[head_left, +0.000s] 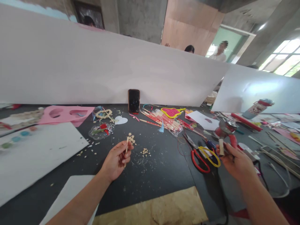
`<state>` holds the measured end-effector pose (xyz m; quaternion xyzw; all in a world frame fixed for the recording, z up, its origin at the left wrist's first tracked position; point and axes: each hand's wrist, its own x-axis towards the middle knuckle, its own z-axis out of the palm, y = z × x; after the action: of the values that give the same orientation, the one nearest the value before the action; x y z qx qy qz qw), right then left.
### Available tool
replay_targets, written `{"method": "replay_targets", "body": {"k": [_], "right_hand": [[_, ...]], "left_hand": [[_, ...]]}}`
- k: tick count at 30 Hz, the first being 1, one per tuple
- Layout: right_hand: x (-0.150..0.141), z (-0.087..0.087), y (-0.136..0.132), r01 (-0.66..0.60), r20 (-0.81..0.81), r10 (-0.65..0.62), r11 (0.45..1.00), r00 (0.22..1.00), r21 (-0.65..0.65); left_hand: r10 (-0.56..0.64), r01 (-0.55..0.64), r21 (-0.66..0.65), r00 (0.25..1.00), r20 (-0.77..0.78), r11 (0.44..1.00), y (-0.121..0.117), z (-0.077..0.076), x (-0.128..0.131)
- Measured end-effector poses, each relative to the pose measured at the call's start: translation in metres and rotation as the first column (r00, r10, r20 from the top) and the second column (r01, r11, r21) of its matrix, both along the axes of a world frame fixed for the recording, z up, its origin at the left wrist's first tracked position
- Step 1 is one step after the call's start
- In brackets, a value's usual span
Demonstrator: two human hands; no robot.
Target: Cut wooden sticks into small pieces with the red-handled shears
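Note:
My left hand is closed in a pinch on a thin wooden stick, held upright over the black tabletop. Small piles of light wood bits lie just beyond it. My right hand is wrapped round the handle of a red glue gun, whose nozzle end points up and away. Red-handled scissors and yellow-handled scissors lie just left of that hand.
A phone leans upright against the white board at the back. Pink paper, white sheets, a bundle of sticks and a bottle lie around. A plywood piece sits near me. Other people are behind the board.

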<state>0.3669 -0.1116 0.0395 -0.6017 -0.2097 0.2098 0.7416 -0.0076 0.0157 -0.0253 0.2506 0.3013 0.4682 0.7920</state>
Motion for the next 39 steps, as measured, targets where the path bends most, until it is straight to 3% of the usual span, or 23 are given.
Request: {"method": "replay_targets", "body": {"k": [6,10,12,17,21,25,29,31,33,36,39], "right_hand": [[-0.06,-0.005,0.021,-0.325,-0.186,0.315,0.945,0.931,-0.028],[-0.099,-0.004,0.038,-0.637,-0.275,0.621,0.77,0.734,0.038],[-0.115,0.0,0.045,-0.708,-0.252,0.708,0.698,0.66,0.108],[-0.14,0.001,0.059,-0.75,-0.074,0.788,0.607,0.611,0.264],[-0.147,-0.017,0.064,-0.822,-0.165,0.848,0.529,0.503,0.212],[-0.148,-0.035,0.062,-0.826,-0.152,0.831,0.552,0.535,0.11],[-0.146,-0.037,0.059,-0.793,0.158,0.81,0.586,0.565,-0.169],[-0.148,-0.036,0.057,-0.709,0.375,0.788,0.609,0.489,-0.355],[-0.151,-0.038,0.056,-0.637,0.523,0.773,0.613,0.36,-0.468],[-0.157,-0.043,0.055,-0.596,0.605,0.774,0.579,0.188,-0.556],[-0.161,-0.048,0.054,-0.545,0.628,0.776,0.556,0.067,-0.628]], "left_hand": [[-0.077,0.08,0.049,0.995,-0.057,0.996,-0.004,0.004,0.002],[-0.122,0.129,0.073,0.987,-0.1,0.989,-0.007,0.003,0.004],[-0.132,0.141,0.076,0.985,-0.11,0.987,-0.007,0.002,0.004],[-0.133,0.141,0.071,0.986,-0.104,0.987,-0.006,0.002,0.004],[-0.151,0.158,0.055,0.983,-0.104,0.986,-0.005,0.003,0.005],[-0.145,0.152,0.045,0.982,-0.124,0.987,-0.004,0.003,0.007],[-0.14,0.15,0.067,0.982,-0.129,0.986,-0.004,0.004,0.009],[-0.131,0.142,0.077,0.983,-0.128,0.987,-0.004,0.005,0.009],[-0.122,0.133,0.075,0.984,-0.131,0.988,-0.003,0.005,0.009],[-0.091,0.1,0.067,0.987,-0.136,0.993,0.0,0.005,0.008],[-0.055,0.065,0.07,0.989,-0.141,0.995,0.002,0.004,0.006]]}}
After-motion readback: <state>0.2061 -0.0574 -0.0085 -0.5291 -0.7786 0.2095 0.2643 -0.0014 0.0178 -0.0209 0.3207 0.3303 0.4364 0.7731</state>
